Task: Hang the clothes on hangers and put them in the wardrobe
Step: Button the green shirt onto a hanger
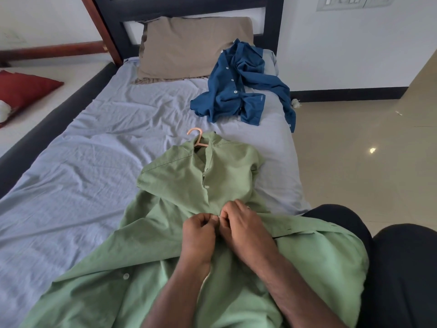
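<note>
A green button shirt (179,176) lies front-up on the bed, spread toward me, with a pink hanger (198,138) inside it; only the hook and neck of the hanger show above the collar. My left hand (198,235) and my right hand (243,226) meet at the shirt's front placket, fingers curled, each pinching the fabric edge around a button. A crumpled blue shirt (234,88) lies farther up the bed near the pillow, with no hanger in it.
The bed has a light blue sheet (78,166) and a tan pillow (194,46) against a dark headboard (189,8). A red cushion (23,87) lies on the floor to the left. Tiled floor (354,150) stretches to the right. My dark-trousered legs (399,268) are at lower right.
</note>
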Available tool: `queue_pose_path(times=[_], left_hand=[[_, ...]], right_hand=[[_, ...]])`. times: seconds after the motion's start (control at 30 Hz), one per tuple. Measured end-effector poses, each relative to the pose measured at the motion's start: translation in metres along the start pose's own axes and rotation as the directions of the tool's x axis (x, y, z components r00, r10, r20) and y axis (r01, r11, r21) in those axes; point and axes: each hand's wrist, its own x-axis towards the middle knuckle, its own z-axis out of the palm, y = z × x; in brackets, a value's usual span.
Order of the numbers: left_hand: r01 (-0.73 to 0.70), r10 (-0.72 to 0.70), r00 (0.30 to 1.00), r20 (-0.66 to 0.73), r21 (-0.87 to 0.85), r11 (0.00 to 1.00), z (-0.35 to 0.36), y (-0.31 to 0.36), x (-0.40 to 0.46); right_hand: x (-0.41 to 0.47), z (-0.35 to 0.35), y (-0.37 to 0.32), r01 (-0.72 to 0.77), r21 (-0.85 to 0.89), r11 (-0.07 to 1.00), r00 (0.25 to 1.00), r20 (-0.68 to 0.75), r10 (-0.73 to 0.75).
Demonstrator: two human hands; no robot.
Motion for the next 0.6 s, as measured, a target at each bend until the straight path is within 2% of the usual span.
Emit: queue_pose_path(times=[0.07, 0.13, 0.17, 0.23, 0.3, 0.33, 0.4, 0.43, 0.5, 0.57, 0.6], left_hand=[[0.033, -0.024, 0.997, 0.070, -0.121, 0.992, -0.003, 0.000, -0.001], [-0.028, 0.046, 0.991, 0.126, -0.141, 0.990, -0.005, -0.003, -0.003], [-0.077, 0.098, 0.983, 0.152, -0.136, 0.988, -0.005, -0.004, -0.004], [-0.185, 0.203, 0.962, 0.185, -0.106, 0.977, -0.005, -0.003, -0.004], [-0.353, 0.341, 0.922, 0.183, 0.036, 0.935, -0.006, -0.001, -0.002], [-0.445, 0.420, 0.891, 0.171, 0.151, 0.883, -0.007, -0.002, 0.002], [-0.551, 0.530, 0.833, 0.159, 0.328, 0.767, -0.007, -0.004, 0.011], [-0.564, 0.548, 0.821, 0.160, 0.377, 0.734, -0.008, -0.005, 0.016], [-0.571, 0.544, 0.813, 0.207, 0.461, 0.679, -0.012, -0.006, 0.028], [-0.598, 0.506, 0.800, 0.323, 0.508, 0.620, -0.019, -0.006, 0.036], [-0.616, 0.496, 0.787, 0.368, 0.514, 0.596, -0.023, -0.007, 0.039]], right_hand=[[0.000, -0.001, 0.000, -0.019, 0.104, 0.994, 1.000, -0.012, 0.021], [0.003, -0.002, 0.000, -0.080, 0.229, 0.970, 0.996, -0.009, 0.085], [0.004, -0.004, 0.002, -0.144, 0.319, 0.937, 0.990, 0.036, 0.140], [0.007, -0.010, 0.004, -0.309, 0.528, 0.791, 0.951, 0.195, 0.241], [0.010, -0.014, 0.006, -0.442, 0.660, 0.607, 0.897, 0.328, 0.296], [0.012, -0.015, 0.006, -0.483, 0.688, 0.541, 0.876, 0.367, 0.314], [0.015, -0.014, 0.008, -0.527, 0.691, 0.495, 0.848, 0.390, 0.358], [0.015, -0.013, 0.010, -0.522, 0.663, 0.536, 0.851, 0.367, 0.375], [0.015, -0.012, 0.013, -0.443, 0.526, 0.726, 0.896, 0.261, 0.359], [0.010, -0.013, 0.015, -0.336, 0.268, 0.903, 0.937, 0.189, 0.292], [0.006, -0.013, 0.015, -0.268, 0.104, 0.958, 0.953, 0.173, 0.248]])
